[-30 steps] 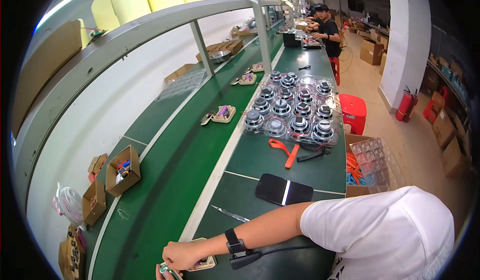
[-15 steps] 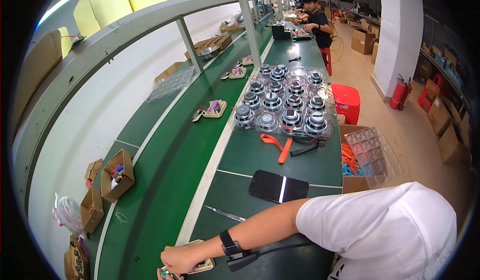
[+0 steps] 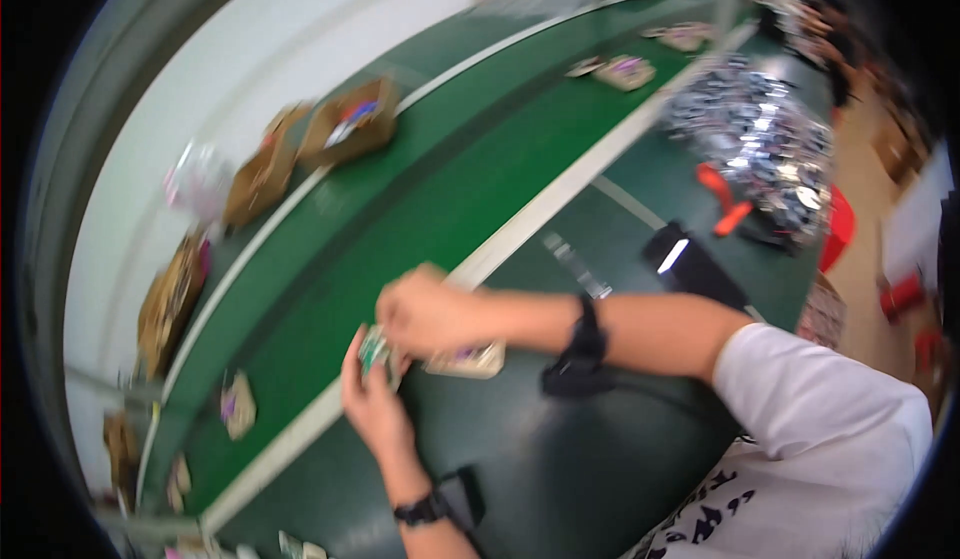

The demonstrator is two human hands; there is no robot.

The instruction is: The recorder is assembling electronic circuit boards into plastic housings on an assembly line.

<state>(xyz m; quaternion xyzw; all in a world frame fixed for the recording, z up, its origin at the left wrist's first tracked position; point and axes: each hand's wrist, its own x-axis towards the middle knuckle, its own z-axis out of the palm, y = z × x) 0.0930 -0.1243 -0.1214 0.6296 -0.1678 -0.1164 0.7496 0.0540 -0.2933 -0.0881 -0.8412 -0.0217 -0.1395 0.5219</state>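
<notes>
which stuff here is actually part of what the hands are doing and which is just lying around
In hand:
left hand holding a small greenish piece
right hand touching that piece
small tan tray beside the hands

Lying about:
black phone
orange-handled tool
batch of shiny round parts
open cardboard boxes
green conveyor belt
</notes>
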